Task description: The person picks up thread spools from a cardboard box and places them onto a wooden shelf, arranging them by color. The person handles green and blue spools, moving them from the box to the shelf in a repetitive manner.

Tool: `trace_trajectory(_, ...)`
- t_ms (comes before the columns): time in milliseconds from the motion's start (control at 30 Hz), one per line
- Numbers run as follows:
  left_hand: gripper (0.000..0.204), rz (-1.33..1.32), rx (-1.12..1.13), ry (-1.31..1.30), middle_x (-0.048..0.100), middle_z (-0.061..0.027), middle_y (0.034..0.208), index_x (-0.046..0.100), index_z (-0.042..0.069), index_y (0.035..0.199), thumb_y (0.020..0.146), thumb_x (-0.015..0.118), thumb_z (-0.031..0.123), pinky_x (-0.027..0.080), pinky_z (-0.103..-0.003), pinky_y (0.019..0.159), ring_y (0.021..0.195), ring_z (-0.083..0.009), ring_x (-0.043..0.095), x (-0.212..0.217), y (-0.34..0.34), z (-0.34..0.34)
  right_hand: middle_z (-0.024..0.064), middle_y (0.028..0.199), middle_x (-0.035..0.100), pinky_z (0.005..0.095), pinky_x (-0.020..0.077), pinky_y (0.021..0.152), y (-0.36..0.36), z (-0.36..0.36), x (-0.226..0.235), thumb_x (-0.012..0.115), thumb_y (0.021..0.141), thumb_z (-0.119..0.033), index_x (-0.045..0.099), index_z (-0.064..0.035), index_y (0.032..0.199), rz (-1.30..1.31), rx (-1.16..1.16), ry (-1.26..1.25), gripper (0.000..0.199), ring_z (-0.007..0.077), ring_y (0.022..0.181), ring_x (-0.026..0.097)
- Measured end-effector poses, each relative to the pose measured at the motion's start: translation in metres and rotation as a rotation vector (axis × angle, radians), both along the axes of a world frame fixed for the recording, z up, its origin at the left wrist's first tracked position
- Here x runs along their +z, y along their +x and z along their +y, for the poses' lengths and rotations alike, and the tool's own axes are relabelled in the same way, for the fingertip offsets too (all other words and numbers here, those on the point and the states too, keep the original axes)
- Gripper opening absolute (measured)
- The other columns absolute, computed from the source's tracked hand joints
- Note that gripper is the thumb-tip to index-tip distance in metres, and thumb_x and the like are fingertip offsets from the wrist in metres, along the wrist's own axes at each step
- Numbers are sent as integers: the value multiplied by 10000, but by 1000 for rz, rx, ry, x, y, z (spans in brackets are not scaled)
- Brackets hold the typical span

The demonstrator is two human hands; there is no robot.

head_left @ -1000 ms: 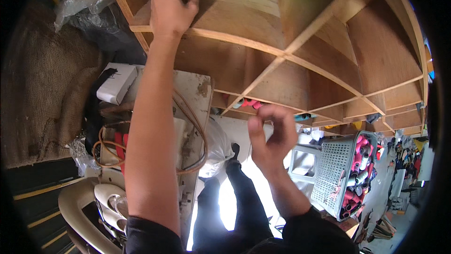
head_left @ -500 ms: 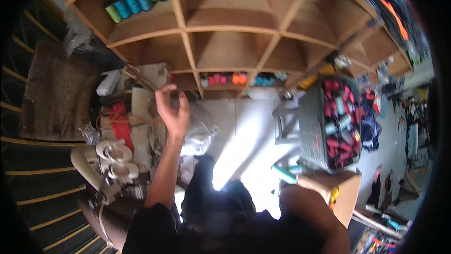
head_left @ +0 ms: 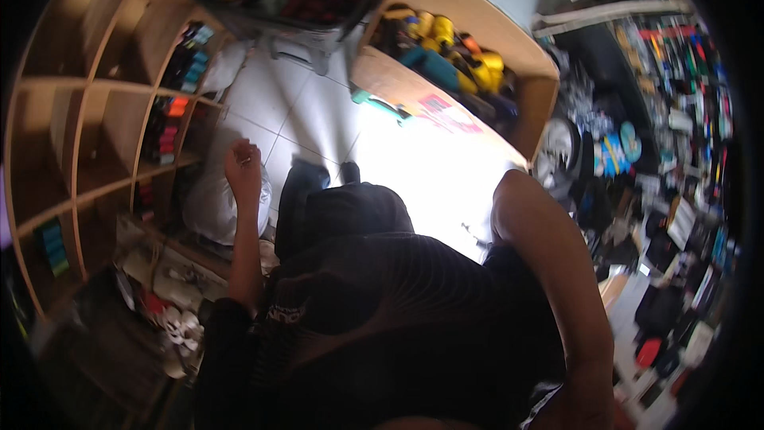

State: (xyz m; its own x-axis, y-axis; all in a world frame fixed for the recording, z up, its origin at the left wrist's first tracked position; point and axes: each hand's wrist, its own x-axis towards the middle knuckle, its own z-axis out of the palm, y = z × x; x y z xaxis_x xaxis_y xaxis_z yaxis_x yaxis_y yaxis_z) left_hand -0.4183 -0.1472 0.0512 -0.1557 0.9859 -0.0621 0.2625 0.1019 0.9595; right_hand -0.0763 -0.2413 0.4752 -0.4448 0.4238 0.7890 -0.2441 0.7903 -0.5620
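My left hand (head_left: pixel 243 161) is raised in the air with its fingers curled in, and I see nothing in it. Below and beside it a white plastic bag (head_left: pixel 213 209) rests on the floor. My right arm (head_left: pixel 549 263) is bent with the elbow pointing forward, and the hand lies out of view. Ahead on the right stands an open cardboard box (head_left: pixel 446 100) holding yellow thread cones (head_left: pixel 487 72) and a teal roll (head_left: pixel 430 68).
Along the left runs a wooden cubby shelf (head_left: pixel 79 84) with teal, orange and red thread spools in some compartments. A dark basket (head_left: pixel 318 31) of spools stands at the far side. Cluttered tools and parts (head_left: pixel 700 151) line the right. A sewing machine (head_left: pixel 179 330) sits at lower left.
The view has swung right: the shelf is now at left and the cardboard box ahead. My left hand's spread fingers have curled in. The bent right arm shows more fully.
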Motion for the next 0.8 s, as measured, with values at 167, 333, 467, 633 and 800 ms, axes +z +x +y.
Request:
trace_trajectory(167, 218, 43, -342, 68, 646, -18, 983, 597, 63, 1121, 912, 647, 26, 497, -244, 787, 889, -101, 625, 29, 108, 85, 26, 866, 670, 194, 398, 480, 44, -25, -2, 496, 980, -126, 615, -142, 932, -2, -307, -57, 130, 61, 621, 577)
trace_trajectory(333, 196, 12, -622, 180, 654, -43, 969, 606, 41, 1096, 907, 643, 2, 521, -284, 860, 928, -124, 646, 41, 217, 148, 27, 870, 673, 196, 403, 487, 57, -13, -7, 514, 974, -125, 620, -132, 949, -28, -517, -101, 109, 62, 623, 576)
trace_trajectory(467, 184, -14, -867, 263, 670, -44, 969, 617, 51, 1091, 913, 656, 24, 524, -279, 814, 883, -126, 664, 35, 273, 182, 28, 872, 676, 198, 407, 492, 65, 6, -6, 528, 970, -124, 623, -124, 963, -20, -626, -121, 95, 63, 625, 576)
trace_trajectory(633, 267, 151, -1193, 213, 673, -114, 968, 593, 51, 1097, 849, 681, 11, 516, -321, 788, 870, -219, 672, -15, 319, 216, 28, 876, 679, 201, 412, 499, 75, 23, -2, 547, 964, -123, 628, -114, 980, -38, -737, -161, 83, 64, 627, 576)
trace_trajectory(800, 408, 569, -1353, 98, 640, -180, 1098, 526, 60, 1185, 836, 728, 120, 502, -407, 913, 1049, -326, 648, -79, 350, 227, 29, 879, 682, 204, 417, 507, 91, 23, -2, 565, 958, -122, 632, -104, 997, -42, -799, -173, 80, 64, 629, 576)
